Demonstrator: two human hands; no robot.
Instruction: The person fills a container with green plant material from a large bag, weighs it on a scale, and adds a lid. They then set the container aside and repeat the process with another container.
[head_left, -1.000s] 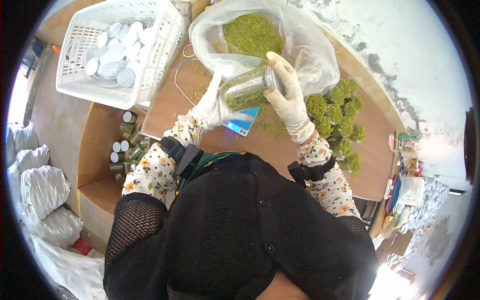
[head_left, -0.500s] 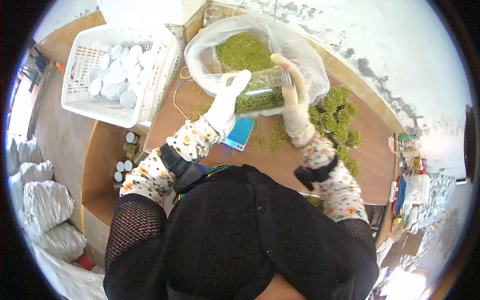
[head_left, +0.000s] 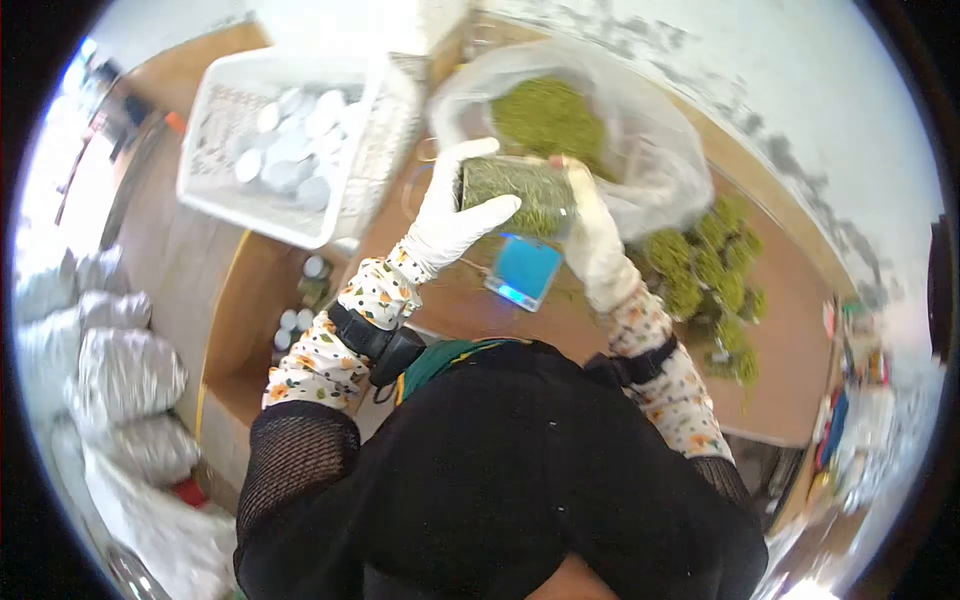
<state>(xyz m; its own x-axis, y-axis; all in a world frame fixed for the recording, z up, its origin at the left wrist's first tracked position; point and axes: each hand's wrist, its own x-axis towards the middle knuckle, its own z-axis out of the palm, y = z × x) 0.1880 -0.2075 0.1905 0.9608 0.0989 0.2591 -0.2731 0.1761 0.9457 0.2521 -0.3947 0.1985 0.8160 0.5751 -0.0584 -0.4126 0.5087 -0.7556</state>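
Note:
A clear jar (head_left: 517, 196) full of thin green dried strands lies on its side in the air between my gloved hands. My left hand (head_left: 445, 215) grips its left end, thumb on the near side and fingers on the far side. At the right end my right hand (head_left: 595, 225) holds it, fingers around the edge. Just below the jar is a small blue scale (head_left: 527, 268) with a lit display. Behind it, an open plastic bag (head_left: 660, 195) contains a heap of the same green strands (head_left: 550, 118).
A white plastic basket (head_left: 255, 215) with several round white lids (head_left: 290, 150) stands at left. Several filled containers (head_left: 710, 260) with strands heaped on top stand right on the brown table (head_left: 780, 370). An open-sided compartment (head_left: 235, 340) holds several small jars. White sacks (head_left: 130, 370) lie at far left.
The jar has moved out from over the bag, toward me and above the scale. My left hand has shifted its hold to the jar's left end. The camera view has turned slightly.

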